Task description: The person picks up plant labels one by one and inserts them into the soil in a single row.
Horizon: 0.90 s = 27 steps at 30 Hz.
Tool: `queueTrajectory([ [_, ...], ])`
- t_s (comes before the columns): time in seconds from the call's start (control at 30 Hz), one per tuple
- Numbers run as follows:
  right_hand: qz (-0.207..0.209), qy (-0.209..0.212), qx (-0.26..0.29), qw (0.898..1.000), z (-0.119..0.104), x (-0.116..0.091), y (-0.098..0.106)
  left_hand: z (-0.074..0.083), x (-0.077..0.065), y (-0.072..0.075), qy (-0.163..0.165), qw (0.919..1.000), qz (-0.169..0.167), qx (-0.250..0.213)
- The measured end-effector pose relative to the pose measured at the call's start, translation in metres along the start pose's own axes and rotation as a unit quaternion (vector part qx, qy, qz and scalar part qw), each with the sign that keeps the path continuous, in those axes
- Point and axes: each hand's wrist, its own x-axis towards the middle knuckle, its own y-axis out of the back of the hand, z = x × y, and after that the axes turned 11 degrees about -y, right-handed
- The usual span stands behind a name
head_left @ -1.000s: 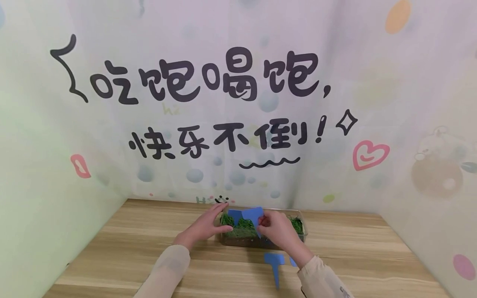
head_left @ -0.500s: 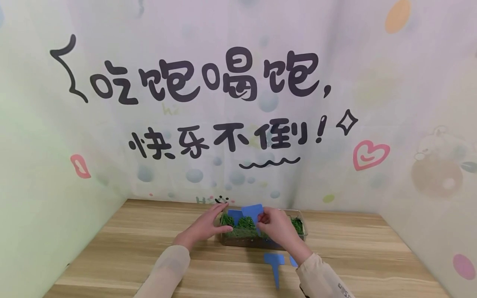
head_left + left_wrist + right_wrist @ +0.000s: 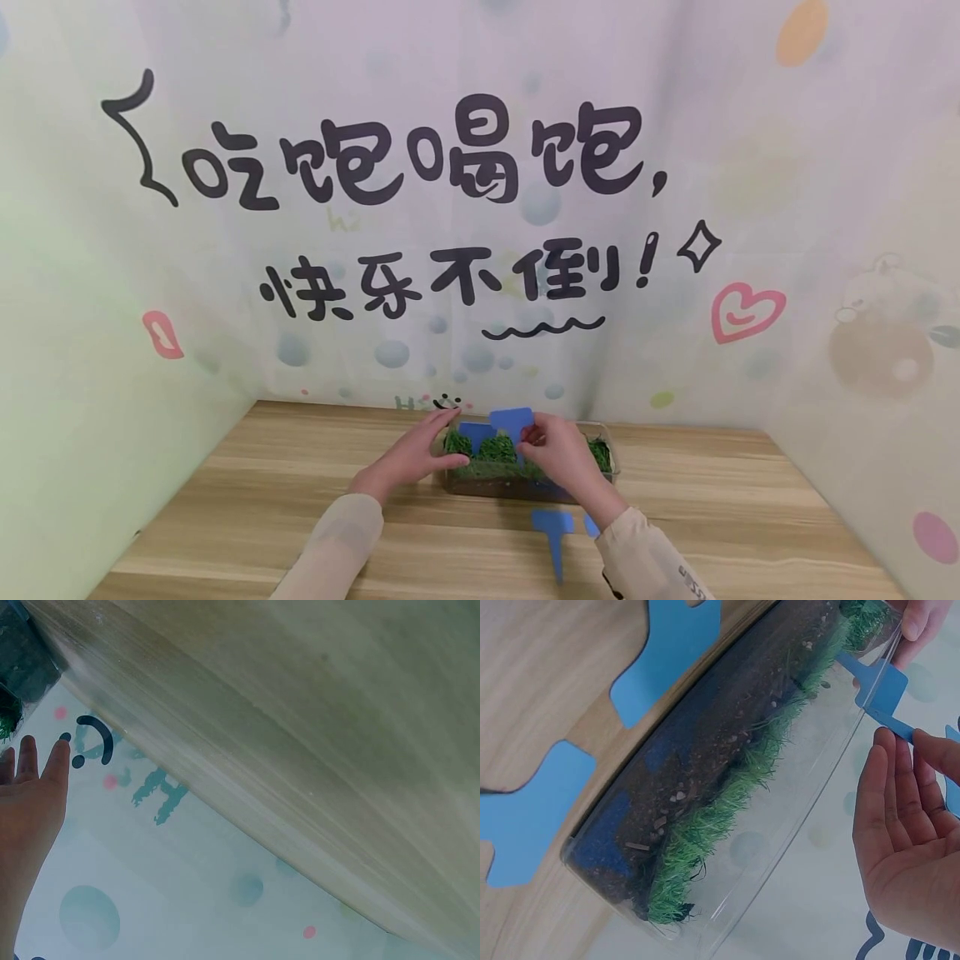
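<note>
A clear plastic planter box [image 3: 480, 486] holds dark soil and several green grass tufts [image 3: 495, 451]. At its left end my left hand [image 3: 405, 454] spans the box with fingers extended, thumb at the front rim. Those fingers look straight in the left wrist view. My right hand [image 3: 562, 457] pinches a blue T-shaped plant label [image 3: 512, 419] between thumb and fingers, wide head upward, over the middle of the box. In the right wrist view this label appears nearly edge-on. Behind it, another blue plant label [image 3: 472, 432] stands among the grass near the left end.
A blue plant label [image 3: 552, 523] lies on the wooden table [image 3: 247, 500] in front of the box. Beside it another blue label [image 3: 591, 526] is mostly hidden by the right forearm. A printed cloth backdrop [image 3: 420, 367] rises right behind the box.
My right hand has raised the held plant label slightly and shifted it a little to the right; its head sits more level. My left hand has stayed at the box's left end.
</note>
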Motion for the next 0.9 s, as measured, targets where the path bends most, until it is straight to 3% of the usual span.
queueTrajectory([
  [0.37,-0.003,-0.002,0.029,1.0,-0.002,0.003,0.002,0.003,-0.002,0.002,0.002,0.9999,0.004,-0.011],
  [0.9,0.006,-0.009,0.038,0.999,0.013,0.013,-0.009,0.003,-0.001,0.001,0.005,1.0,0.005,-0.003],
])
